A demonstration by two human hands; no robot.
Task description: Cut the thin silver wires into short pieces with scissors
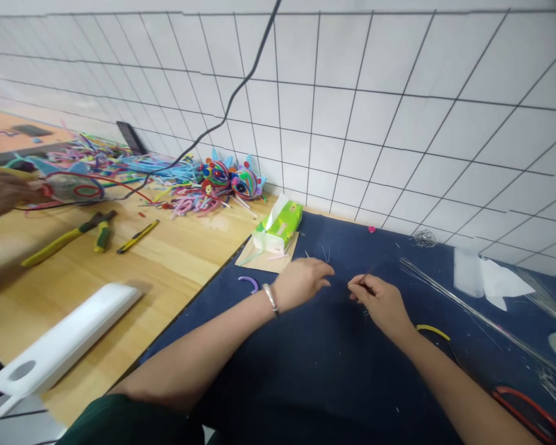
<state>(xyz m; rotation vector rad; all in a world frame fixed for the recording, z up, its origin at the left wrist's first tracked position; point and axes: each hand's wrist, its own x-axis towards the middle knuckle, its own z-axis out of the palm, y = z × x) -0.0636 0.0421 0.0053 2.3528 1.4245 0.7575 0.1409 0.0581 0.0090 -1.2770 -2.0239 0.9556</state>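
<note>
My left hand (302, 284), with a silver bracelet on its wrist, is over the dark blue cloth (282, 364). Its fingers are loosely bent and apart, with nothing seen in them. Just beyond it lie short thin wire pieces (326, 253). To the right, my right hand (382, 304) is closed in a pinch with thumb against fingertips. Whatever it pinches is too fine to make out. A green tissue pack (280, 226) sits on a brown card (264, 262) past my left hand, and a purple curved piece (249, 283) lies beside that wrist.
Long wires (458, 303), red-handled scissors or pliers (528, 405) and a yellow curved handle (433, 331) lie at right. On the wooden table (176, 266) are yellow pliers (62, 244), a cutter knife (139, 236), a white lamp (69, 337) and pipe cleaners (167, 173). Another person's hand (2, 194) is at far left.
</note>
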